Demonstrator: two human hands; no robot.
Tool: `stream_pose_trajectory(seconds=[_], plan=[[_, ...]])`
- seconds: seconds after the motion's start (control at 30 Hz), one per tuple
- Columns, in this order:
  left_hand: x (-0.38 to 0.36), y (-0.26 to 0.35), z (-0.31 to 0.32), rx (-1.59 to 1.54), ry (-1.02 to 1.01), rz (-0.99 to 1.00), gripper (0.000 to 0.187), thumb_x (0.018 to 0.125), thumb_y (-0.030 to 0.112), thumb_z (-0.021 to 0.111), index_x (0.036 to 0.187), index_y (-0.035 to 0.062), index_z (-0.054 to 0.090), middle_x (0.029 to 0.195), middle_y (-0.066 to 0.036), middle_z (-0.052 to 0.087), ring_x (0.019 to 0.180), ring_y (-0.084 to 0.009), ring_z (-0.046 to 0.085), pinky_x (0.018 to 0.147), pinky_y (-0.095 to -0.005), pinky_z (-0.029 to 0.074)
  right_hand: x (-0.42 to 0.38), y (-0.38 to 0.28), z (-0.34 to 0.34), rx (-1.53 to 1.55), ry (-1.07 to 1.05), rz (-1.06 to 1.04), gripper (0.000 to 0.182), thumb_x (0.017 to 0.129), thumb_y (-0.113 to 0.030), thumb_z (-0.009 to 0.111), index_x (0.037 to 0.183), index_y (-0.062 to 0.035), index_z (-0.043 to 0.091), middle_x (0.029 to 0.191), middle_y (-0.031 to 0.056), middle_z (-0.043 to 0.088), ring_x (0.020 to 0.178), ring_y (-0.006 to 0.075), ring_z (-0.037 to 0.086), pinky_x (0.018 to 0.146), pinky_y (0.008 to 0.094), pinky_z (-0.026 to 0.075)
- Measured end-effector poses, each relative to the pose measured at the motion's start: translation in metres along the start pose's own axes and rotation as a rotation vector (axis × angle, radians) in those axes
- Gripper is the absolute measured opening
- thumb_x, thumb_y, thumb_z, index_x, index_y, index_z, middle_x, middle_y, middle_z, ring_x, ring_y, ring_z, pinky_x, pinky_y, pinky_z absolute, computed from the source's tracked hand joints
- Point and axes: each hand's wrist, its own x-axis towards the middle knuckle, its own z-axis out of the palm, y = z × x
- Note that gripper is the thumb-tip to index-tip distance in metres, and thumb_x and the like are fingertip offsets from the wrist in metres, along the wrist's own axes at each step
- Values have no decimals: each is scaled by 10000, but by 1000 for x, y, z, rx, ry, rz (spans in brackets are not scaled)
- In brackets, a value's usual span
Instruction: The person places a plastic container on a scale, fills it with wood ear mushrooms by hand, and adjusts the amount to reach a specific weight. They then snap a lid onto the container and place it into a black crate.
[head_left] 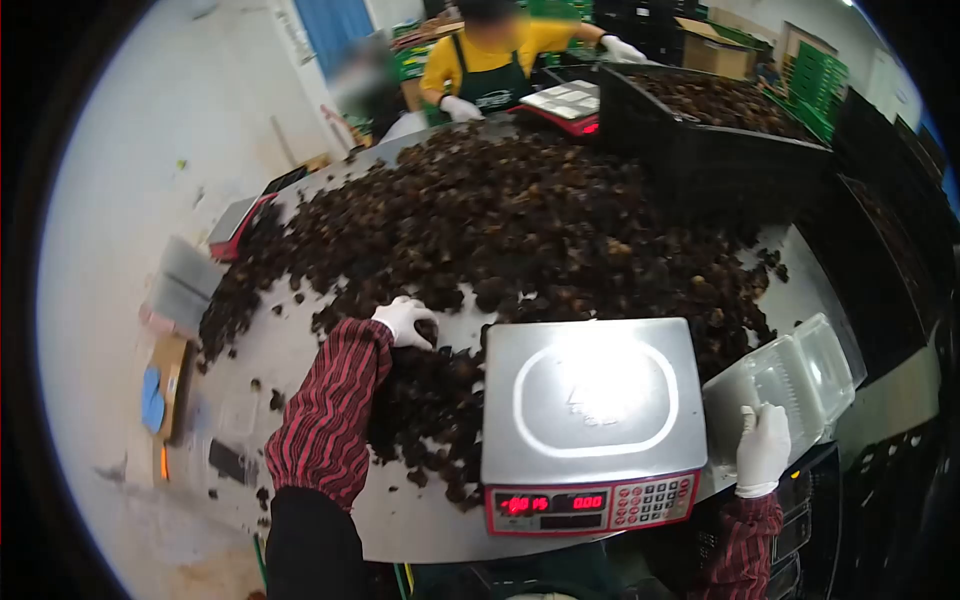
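Right grip (764,445) touches clear containers (780,378); left grip (408,322) curves over dark pieces (428,332).

Across the bench (400,530) from me, a person (490,70) in a yellow top and dark green apron stands by a second scale (565,100), one arm stretched to a tall black bin (700,155). To my left, a red-sided scale (238,225) sits near the far edge. Below it I see a cardboard box (172,385) with a blue item (152,400) on it. Green crates (818,80) are stacked at the far right, and a blue panel (338,35) hangs behind.
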Motion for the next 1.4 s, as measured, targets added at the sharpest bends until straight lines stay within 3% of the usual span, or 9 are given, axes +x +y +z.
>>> stream_pose_trajectory(seconds=[0.13, 0.43, 0.57, 0.8, 0.9, 1.03, 1.17, 1.23, 1.4], plan=[[-55, -9, -5, 86, 92, -246, 864, 665, 314, 784, 1405, 401, 347, 1488, -71, 304, 1372, -369, 246, 1017, -673, 259, -1, 13, 3, 25, -54, 16, 187, 841, -141, 638, 801, -7, 514, 795, 161, 506, 763, 350, 525, 665, 425, 430], [-140, 39, 95, 26, 475, 45, 541, 793, 474, 644, 1295, 314, 525, 1399, -88, 436, 1298, -351, 357, 1010, -550, 298, -1, 65, -5, 119, -283, -55, 201, 816, -145, 670, 767, 5, 546, 773, 175, 543, 753, 372, 540, 669, 435, 429], [-197, 35, 113, 34, 570, 164, 478, 762, 354, 690, 1222, 281, 583, 1417, -57, 416, 1296, -327, 359, 998, -504, 336, 4, 58, -12, 136, -291, -3, 210, 781, -132, 701, 721, 12, 561, 703, 164, 547, 679, 349, 554, 637, 417, 437], [-260, 16, 162, -140, 578, 162, 297, 766, 260, 680, 1063, 254, 672, 1130, -24, 586, 1165, -290, 454, 963, -470, 348, 10, 27, -41, 41, 48, 162, 313, 784, -159, 709, 678, 17, 474, 629, 162, 421, 546, 210, 403, 562, 364, 389], [-273, 24, 169, -213, 654, 121, 242, 746, 172, 670, 981, 220, 697, 956, -12, 602, 973, -231, 543, 884, -412, 366, -5, 3, -50, 468, 64, -47, 201, 794, -65, 691, 715, 26, 530, 653, 117, 435, 585, 239, 404, 579, 337, 391], [-260, 46, 150, -330, 772, 118, 204, 743, 129, 661, 939, 176, 694, 949, -6, 610, 933, -212, 562, 879, -397, 371, -33, -110, -54, 380, -15, -355, 201, 678, -16, 717, 653, -61, 523, 642, 92, 466, 625, 265, 497, 562, 367, 393], [-212, 63, 119, -412, 1037, 0, 319, 772, 141, 652, 1091, 145, 651, 1138, -79, 593, 1103, -290, 528, 973, -450, 343, -39, -150, -35, 390, -210, -565, 184, 652, -86, 764, 735, -51, 603, 650, 88, 481, 611, 273, 500, 569, 391, 405], [-196, 62, 112, -220, 816, -118, 511, 824, 355, 644, 1298, 198, 535, 1438, -146, 376, 1309, -338, 362, 1087, -518, 223, -34, -174, -53, 384, -78, -503, 186, 659, -67, 754, 792, -51, 624, 656, 84, 490, 610, 268, 499, 569, 390, 404], [-208, 72, 155, -247, 672, -91, 508, 815, 408, 641, 1257, 171, 565, 1397, -136, 427, 1305, -306, 375, 1076, -546, 226, -67, -196, -62, 538, -16, -548, 280, 696, -69, 717, 962, -69, 629, 642, 75, 484, 569, 267, 503, 516, 401, 410]])
